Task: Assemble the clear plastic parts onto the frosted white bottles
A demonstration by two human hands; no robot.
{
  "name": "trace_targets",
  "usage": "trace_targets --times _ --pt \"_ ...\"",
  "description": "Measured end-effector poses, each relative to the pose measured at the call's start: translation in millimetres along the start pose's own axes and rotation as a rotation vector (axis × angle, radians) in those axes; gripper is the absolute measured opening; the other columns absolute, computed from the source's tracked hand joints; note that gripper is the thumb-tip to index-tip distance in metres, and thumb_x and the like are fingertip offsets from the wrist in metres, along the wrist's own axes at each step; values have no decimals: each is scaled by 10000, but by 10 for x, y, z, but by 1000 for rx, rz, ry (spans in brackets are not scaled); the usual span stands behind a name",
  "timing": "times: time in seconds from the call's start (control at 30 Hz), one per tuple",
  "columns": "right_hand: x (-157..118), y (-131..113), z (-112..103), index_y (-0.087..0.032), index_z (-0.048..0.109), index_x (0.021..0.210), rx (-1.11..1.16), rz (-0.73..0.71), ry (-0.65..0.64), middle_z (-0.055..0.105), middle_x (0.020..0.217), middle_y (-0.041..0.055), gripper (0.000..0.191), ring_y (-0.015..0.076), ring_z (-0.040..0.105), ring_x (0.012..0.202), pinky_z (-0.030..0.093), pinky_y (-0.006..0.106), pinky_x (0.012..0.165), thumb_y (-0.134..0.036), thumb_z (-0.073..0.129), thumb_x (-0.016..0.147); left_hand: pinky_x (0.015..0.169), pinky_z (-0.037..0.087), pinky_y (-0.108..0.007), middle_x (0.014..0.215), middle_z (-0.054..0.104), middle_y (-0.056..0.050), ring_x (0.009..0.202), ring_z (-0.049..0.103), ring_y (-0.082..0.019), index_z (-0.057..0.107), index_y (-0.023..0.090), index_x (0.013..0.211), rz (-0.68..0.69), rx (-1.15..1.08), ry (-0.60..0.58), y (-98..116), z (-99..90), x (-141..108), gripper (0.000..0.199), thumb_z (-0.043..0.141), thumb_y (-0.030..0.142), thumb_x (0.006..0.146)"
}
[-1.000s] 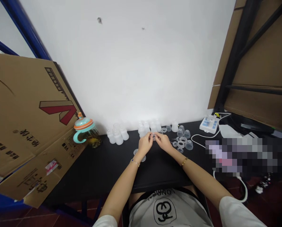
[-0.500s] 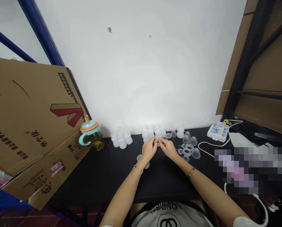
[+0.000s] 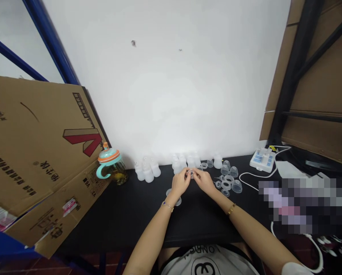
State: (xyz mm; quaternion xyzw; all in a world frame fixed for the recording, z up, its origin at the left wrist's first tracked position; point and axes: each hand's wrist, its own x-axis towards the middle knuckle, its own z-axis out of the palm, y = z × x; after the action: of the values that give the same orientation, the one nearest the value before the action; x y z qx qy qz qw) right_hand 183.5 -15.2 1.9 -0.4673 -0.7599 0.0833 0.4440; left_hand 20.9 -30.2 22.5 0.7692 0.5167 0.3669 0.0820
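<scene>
My left hand (image 3: 180,183) and my right hand (image 3: 204,181) meet over the black table, fingers closed on a small clear round part (image 3: 191,173) between them. Its details are too small to tell. Behind my hands stand several white bottles (image 3: 176,165). Beside my left wrist lie clear round pieces (image 3: 178,201), partly hidden by the wrist. Right of my right hand are several clear domed caps (image 3: 236,186) and clear rings (image 3: 226,185). Another group of white bottles (image 3: 148,175) stands to the left.
A pitcher with a turquoise handle (image 3: 110,168) stands at the table's left, beside a large cardboard box (image 3: 45,145). A white power strip (image 3: 262,159) with a cable sits at the right, near a blurred-out patch. The black table (image 3: 131,214) meets a white wall behind.
The camera view has shifted slightly. Both hands stay together on the clear round part, with little visible movement.
</scene>
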Motion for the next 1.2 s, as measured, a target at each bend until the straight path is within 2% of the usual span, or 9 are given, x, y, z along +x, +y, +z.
trace_targets --times 0.13,0.27,0.63,1.2 --pt "-4 -28 -16 -216 740 1073 2 1 -14 738 761 44 320 177 627 615 400 239 599 -291 442 983 665 446 -255 818 734 -4 684 674 -172 655 235 1194 17 5 2 -10 10 -2 279 482 318 991" --pt "-12 -40 -25 -222 736 1084 27 6 -17 733 770 39 310 173 620 615 399 241 605 -301 455 980 692 457 -262 864 744 -19 733 688 -182 645 233 1218 12 25 7 -12 24 -6 292 477 289 985" --pt "-6 20 21 -212 719 1189 84 54 -5 737 763 28 344 170 591 596 418 256 609 -306 494 946 667 450 -254 841 741 -14 702 681 -182 651 247 1215 -1 30 15 -4 42 -4 283 494 295 985" --pt "4 -49 -27 -219 742 1163 44 48 -26 714 717 17 313 156 580 574 386 234 590 -292 524 951 633 398 -240 781 723 20 629 635 -150 666 237 1120 -24 -25 18 6 22 -6 216 524 284 964"
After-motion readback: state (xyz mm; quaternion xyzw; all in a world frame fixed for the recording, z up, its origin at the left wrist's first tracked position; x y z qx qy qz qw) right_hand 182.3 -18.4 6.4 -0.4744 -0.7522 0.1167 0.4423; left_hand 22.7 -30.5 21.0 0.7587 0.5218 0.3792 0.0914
